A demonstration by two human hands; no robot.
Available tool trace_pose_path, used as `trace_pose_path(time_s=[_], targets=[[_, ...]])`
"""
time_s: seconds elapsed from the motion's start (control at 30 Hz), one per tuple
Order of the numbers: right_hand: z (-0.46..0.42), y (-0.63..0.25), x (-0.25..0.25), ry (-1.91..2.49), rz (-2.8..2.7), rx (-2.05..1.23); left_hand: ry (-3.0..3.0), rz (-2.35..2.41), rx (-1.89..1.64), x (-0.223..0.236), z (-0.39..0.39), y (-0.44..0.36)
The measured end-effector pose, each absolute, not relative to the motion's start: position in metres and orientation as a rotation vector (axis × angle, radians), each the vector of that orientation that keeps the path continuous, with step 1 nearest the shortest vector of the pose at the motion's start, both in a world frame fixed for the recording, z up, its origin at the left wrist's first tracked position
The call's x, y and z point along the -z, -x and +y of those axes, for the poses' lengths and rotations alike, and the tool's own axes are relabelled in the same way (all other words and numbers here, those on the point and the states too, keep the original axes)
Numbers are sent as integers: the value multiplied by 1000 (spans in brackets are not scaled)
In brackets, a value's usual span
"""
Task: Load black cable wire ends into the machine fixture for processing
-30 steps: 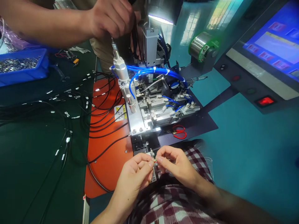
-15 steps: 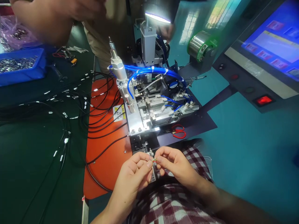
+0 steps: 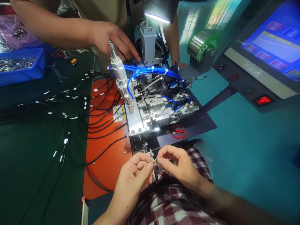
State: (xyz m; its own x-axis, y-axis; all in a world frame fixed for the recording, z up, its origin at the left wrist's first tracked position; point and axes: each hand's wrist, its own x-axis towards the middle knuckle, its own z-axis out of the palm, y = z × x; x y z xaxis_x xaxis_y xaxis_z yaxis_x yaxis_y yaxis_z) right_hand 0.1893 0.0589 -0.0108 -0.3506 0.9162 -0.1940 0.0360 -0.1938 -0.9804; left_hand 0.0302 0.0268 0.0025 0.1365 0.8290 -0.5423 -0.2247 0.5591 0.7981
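Thin coloured wires (image 3: 155, 161), green, red and white, run between my fingertips in front of my lap. My left hand (image 3: 137, 173) pinches them between thumb and forefinger. From the other side, my right hand (image 3: 177, 162) grips the wire ends with thumb and forefinger. Just beyond both hands stands a metal machine (image 3: 161, 115) with blue air tubes (image 3: 150, 70). Red-handled scissors (image 3: 179, 132) lie on its dark base. The wires' other ends are hidden by my hands.
A co-worker's hand (image 3: 117, 43) rests near the machine's back. Black cables (image 3: 105, 125) cross the orange plate (image 3: 105, 175) and green table. A blue bin (image 3: 25, 73) of metal parts stands far left; a solder spool (image 3: 199, 45) and control panel (image 3: 264, 56) are right.
The co-worker's arm has come down, and its hand now reaches to the back of the machine. My hands stay almost in place, with my right fingers shifted slightly on the wires.
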Motion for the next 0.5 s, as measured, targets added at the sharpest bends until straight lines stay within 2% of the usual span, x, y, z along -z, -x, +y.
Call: trace_pose_path(time_s=[0.5], targets=[[61, -188, 9, 1148, -1355, -1706, -644, 1183, -811, -5, 27, -30]])
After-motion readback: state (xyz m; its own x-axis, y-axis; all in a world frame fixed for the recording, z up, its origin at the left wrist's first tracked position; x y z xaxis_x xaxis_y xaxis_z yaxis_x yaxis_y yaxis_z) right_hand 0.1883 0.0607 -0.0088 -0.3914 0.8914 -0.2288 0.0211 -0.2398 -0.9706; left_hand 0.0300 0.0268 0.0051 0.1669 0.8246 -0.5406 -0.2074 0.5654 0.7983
